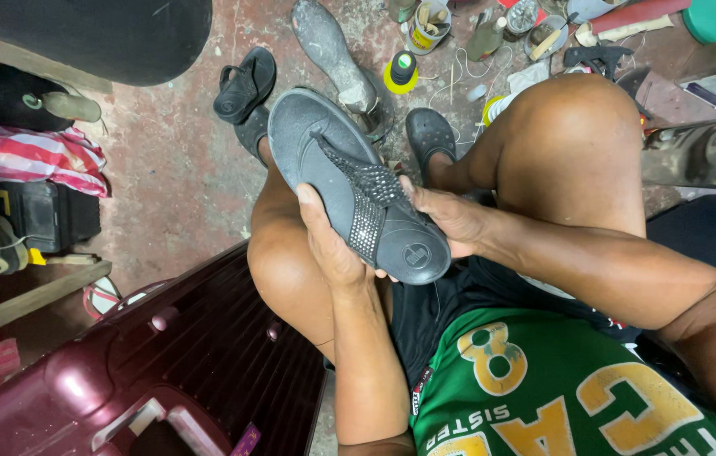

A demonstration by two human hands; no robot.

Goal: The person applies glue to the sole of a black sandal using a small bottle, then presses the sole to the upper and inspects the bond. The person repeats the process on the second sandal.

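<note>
Head view looks down past the person's bent knees to a dark grey sandal [349,181] held over the lap, footbed up, its heel end towards the body and its toe end pointing away to the upper left. Its strap [364,201] is studded with small shiny stones. Left hand [330,241] comes up from below with the forearm nearly vertical in the picture; its palm cups the sandal's left edge, the thumb lies up along the rim and the fingers are curled out of sight beneath the sole, so it grips the sandal firmly. Right hand [451,218] reaches in from the right on a forearm slanting down from the elbow; its fingers are closed against the sandal's right edge beside the strap, the thumb pressing on the footbed. Both hands thus share the one sandal, between the two knees. On the reddish floor [176,173] beyond lie a black sandal [245,83], a grey loose sole [332,52] and a yellow-based glue bottle [402,72]. A maroon suitcase [147,371] stands near the left knee.
</note>
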